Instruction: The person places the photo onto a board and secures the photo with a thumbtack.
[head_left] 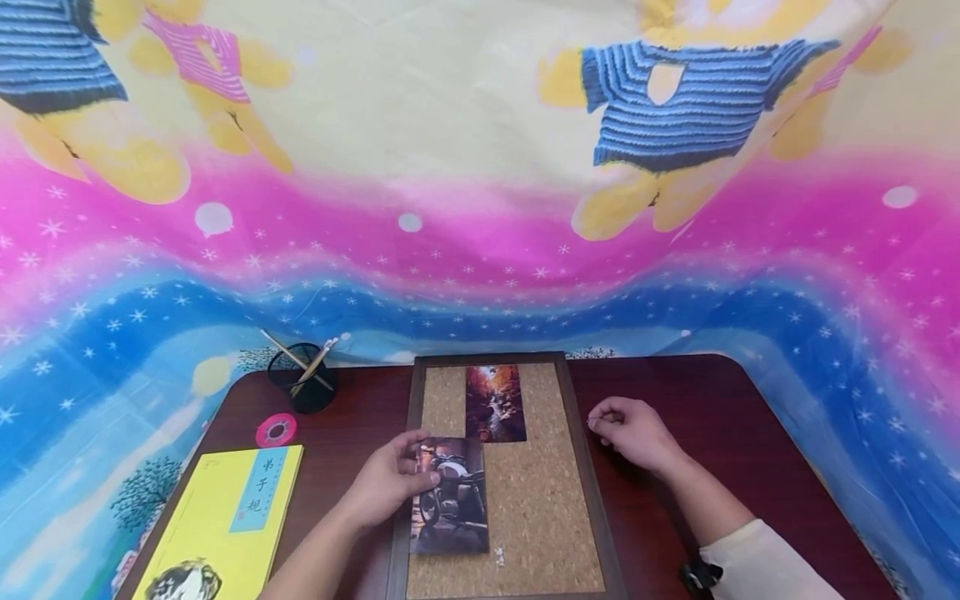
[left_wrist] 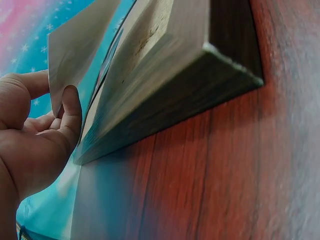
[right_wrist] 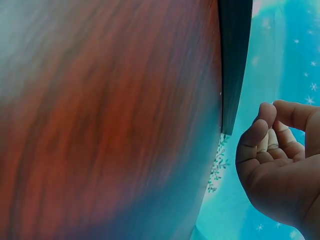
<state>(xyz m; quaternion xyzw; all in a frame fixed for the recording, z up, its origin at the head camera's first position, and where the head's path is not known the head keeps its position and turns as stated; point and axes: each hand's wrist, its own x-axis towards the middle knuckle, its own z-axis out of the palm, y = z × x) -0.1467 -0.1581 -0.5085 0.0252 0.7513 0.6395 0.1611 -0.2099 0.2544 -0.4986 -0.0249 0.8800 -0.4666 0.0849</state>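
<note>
A photo print of a motorcycle point(head_left: 453, 500) lies over the left part of a framed cork board point(head_left: 543, 508). My left hand point(head_left: 390, 479) pinches its left edge between thumb and fingers. In the left wrist view the print's pale back point(left_wrist: 75, 50) tilts up, apart from the board. Higher on the cork is another print, an autumn stream point(head_left: 495, 404). Right of the frame, my right hand point(head_left: 633, 433) hovers with fingers curled. The right wrist view shows its thumb and fingertips point(right_wrist: 265, 115) close together; no object shows between them.
A small whitish cluster point(head_left: 500, 554) sits low on the cork. To the left are a yellow book point(head_left: 217, 517), a pink tape roll point(head_left: 276, 430) and a black mesh pen cup point(head_left: 315, 387). A patterned cloth point(head_left: 465, 275) hangs behind the dark red table point(head_left: 697, 408).
</note>
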